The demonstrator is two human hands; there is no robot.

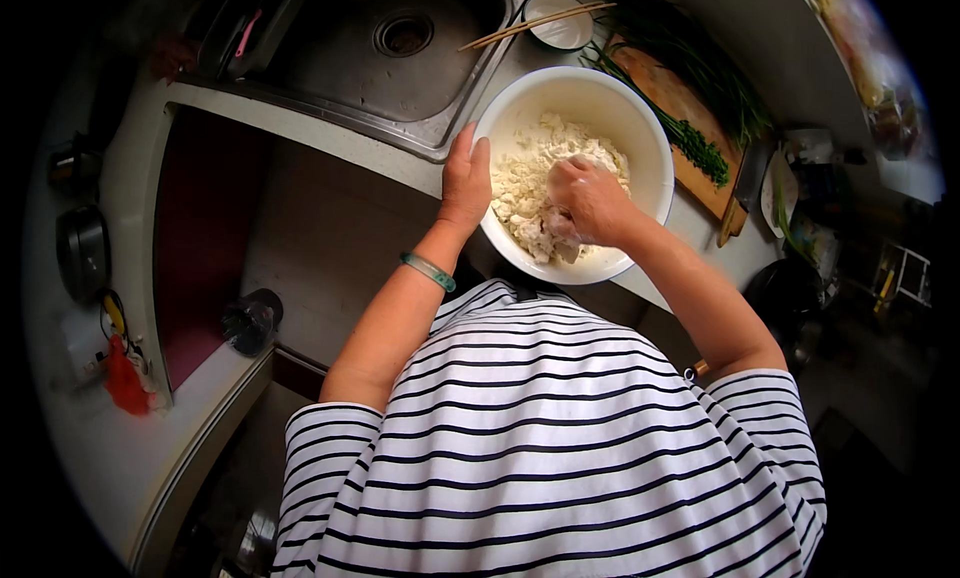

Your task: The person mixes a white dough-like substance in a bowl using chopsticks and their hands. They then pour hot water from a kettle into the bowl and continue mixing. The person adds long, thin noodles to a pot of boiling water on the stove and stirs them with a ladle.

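A large white basin [655,158] stands at the counter's front edge, close to my body. In it lies crumbly, floury dough [518,186], with loose flour up the inner wall. My left hand [467,183] grips the basin's left rim, with a green bangle [428,271] on that wrist. Inside the basin my right hand [590,200] is curled into the dough, its fingers closed and coated with flour. The fingertips and part of the clump under them are hidden.
A steel sink [430,78] lies beyond at the left. Chopsticks [535,26] rest across a small white bowl [558,30]. On the right, a cutting board [665,76] bears chopped greens [697,150], long green stalks [690,48] and a knife [742,193].
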